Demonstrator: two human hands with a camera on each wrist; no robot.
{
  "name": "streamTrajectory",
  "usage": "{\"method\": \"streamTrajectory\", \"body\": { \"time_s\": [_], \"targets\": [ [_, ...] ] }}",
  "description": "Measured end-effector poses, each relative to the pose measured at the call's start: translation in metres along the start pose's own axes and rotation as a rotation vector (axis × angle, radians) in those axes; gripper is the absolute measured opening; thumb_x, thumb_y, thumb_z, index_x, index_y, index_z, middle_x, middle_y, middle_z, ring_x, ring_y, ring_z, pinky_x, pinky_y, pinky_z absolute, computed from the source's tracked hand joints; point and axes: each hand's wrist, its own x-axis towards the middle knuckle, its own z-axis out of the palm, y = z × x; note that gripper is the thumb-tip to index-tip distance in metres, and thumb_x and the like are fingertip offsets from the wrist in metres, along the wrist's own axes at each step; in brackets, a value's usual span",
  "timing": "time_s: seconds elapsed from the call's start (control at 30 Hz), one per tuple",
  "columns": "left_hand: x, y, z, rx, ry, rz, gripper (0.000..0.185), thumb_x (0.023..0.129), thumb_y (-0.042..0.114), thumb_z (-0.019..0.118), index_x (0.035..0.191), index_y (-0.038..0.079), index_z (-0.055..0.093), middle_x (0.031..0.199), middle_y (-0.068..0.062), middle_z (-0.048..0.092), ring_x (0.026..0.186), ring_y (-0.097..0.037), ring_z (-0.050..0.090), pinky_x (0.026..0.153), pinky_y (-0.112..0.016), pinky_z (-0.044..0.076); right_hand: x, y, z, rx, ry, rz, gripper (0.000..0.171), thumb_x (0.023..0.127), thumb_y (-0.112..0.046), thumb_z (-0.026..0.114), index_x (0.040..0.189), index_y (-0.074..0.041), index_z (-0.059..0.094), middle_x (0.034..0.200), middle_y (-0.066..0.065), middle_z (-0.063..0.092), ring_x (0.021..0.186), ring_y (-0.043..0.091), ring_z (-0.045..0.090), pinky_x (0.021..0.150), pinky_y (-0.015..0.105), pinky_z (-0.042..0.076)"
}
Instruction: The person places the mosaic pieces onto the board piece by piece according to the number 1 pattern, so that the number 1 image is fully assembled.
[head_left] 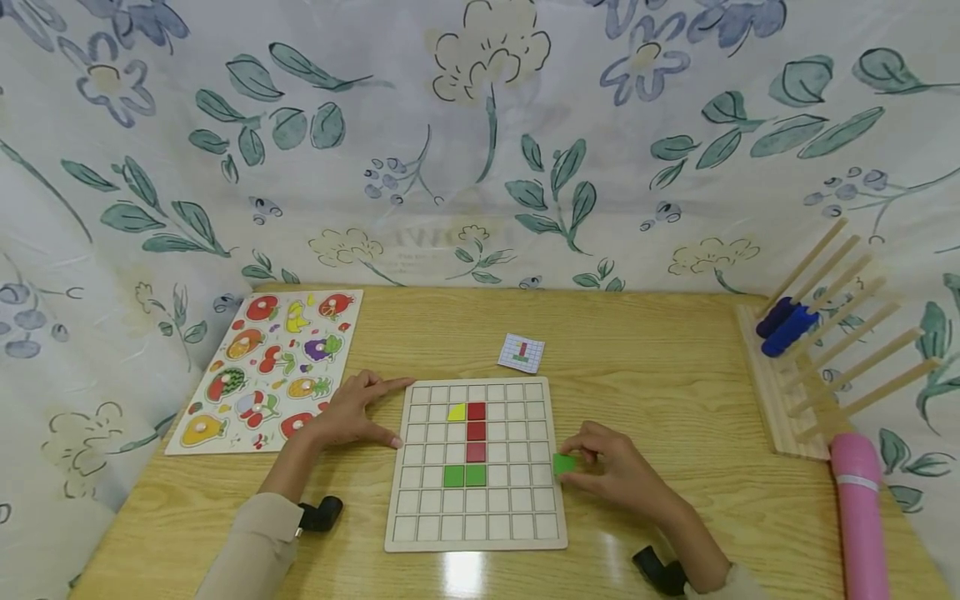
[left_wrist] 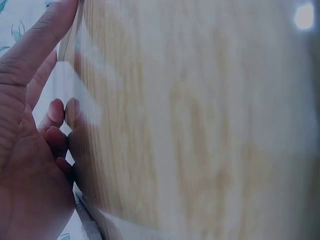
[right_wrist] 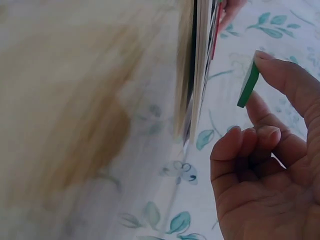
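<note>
A square wooden grid board (head_left: 429,527) lies on the table, holding a yellow piece (head_left: 457,412), a column of red square tiles (head_left: 476,431) and two green square tiles (head_left: 454,477). At the board's left edge, my left hand (head_left: 352,417) rests with thumb and index finger spread against the rim. My right hand (head_left: 618,468) pinches another green tile (head_left: 564,465) between thumb and index finger, at the board's right edge. In the right wrist view that tile (right_wrist: 248,86) is seen from its side, raised off the table. Behind the board lies a small pattern card (head_left: 522,353).
A fruit puzzle board (head_left: 270,367) lies at the left. On the right stands a wooden rack with upright pegs (head_left: 832,367), bearing dark blue and blue beads (head_left: 789,329). A pink cylinder (head_left: 861,525) is near it. Floral cloth (head_left: 480,150) hangs behind the table.
</note>
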Motion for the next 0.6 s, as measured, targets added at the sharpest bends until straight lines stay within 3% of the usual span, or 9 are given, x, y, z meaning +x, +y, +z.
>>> {"method": "streamTrajectory", "body": {
  "time_s": [0.2, 0.4, 0.6],
  "targets": [
    [0.0, -0.001, 0.0, 0.0, -0.002, 0.001, 0.093, 0.065, 0.048, 0.09, 0.147, 0.028, 0.05, 0.098, -0.005, 0.033, 0.09, -0.021, 0.028, 0.076, -0.039, 0.025, 0.006, -0.004, 0.006, 0.022, -0.015, -0.025, 0.024, 0.074, -0.01, 0.086, 0.094, -0.008, 0.074, 0.072, 0.002, 0.047, 0.067, 0.013, 0.044, 0.057, 0.025, 0.039],
    [0.0, -0.002, 0.0, -0.002, 0.004, 0.01, 0.092, 0.065, 0.048, 0.09, 0.147, 0.029, 0.051, 0.098, -0.004, 0.033, 0.09, -0.021, 0.029, 0.076, -0.039, 0.025, 0.012, -0.01, 0.01, 0.045, -0.08, 0.036, 0.02, 0.078, -0.013, 0.084, 0.094, -0.01, 0.073, 0.074, 0.002, 0.047, 0.071, 0.005, 0.042, 0.06, 0.023, 0.039],
    [0.0, -0.002, 0.0, -0.012, 0.002, 0.016, 0.092, 0.065, 0.048, 0.09, 0.146, 0.029, 0.051, 0.097, -0.005, 0.033, 0.089, -0.021, 0.028, 0.075, -0.039, 0.025, 0.019, -0.013, 0.016, 0.056, -0.129, 0.054, 0.02, 0.08, -0.017, 0.083, 0.096, -0.009, 0.073, 0.076, 0.002, 0.048, 0.073, 0.005, 0.042, 0.063, 0.022, 0.038]
  ]
}}
